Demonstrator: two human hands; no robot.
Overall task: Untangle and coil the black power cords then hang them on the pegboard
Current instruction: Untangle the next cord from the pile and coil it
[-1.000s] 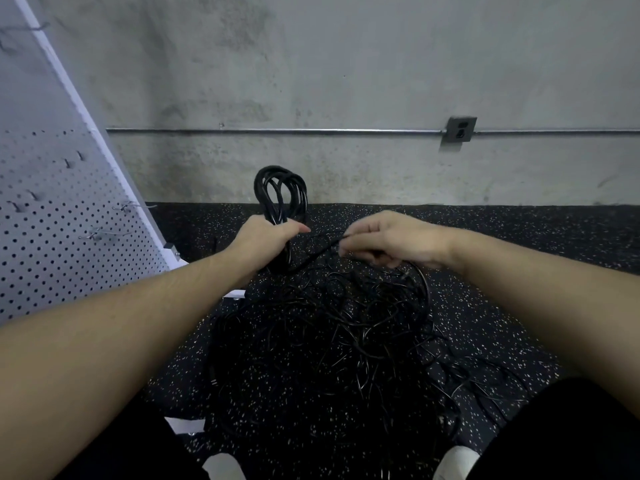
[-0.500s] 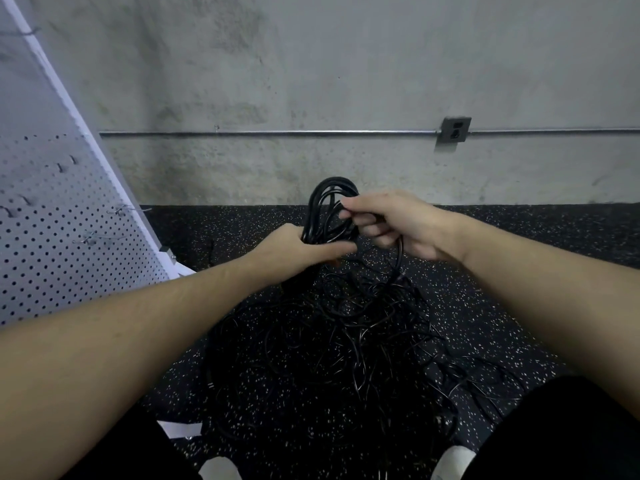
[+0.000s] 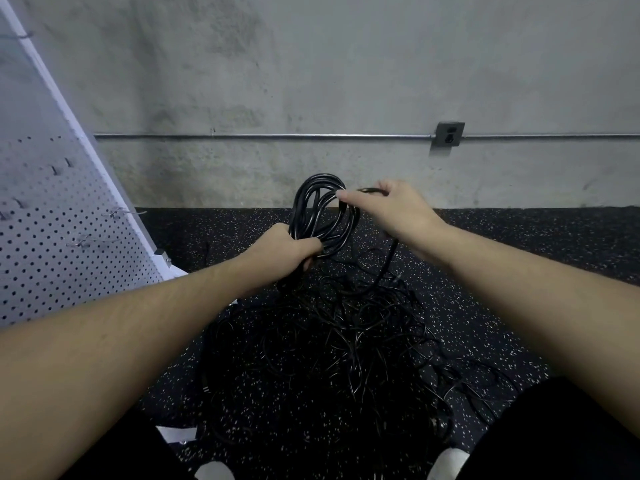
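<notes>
At far left the pegboard [image 3: 52, 237] leans with bare hooks [image 3: 121, 212]; nothing hangs there yet. The left hand [image 3: 287, 251] is clenched round the base of the coil [image 3: 320, 216], holding it upright above the floor [image 3: 519, 244], just in front of the wall. A second ago that coil stood further left and the right hand [image 3: 391, 211] was low, pinching a strand near the pile; since then the right hand has risen and swung over the top of the coil, fingers pinching the cord [image 3: 388, 268] it is laying on as another loop. By my judgement, one more turn is being added, so coiling of this first cord is under way, not done.

The cord is thin, glossy black and limp. From the right hand it drops in a slack curve down to the pile [image 3: 346, 341], which sprawls on the floor between the arms as a loose, crossing tangle. Much of it is plainly unsorted. At right, an outlet [image 3: 449, 134] sits on the wall's conduit.
</notes>
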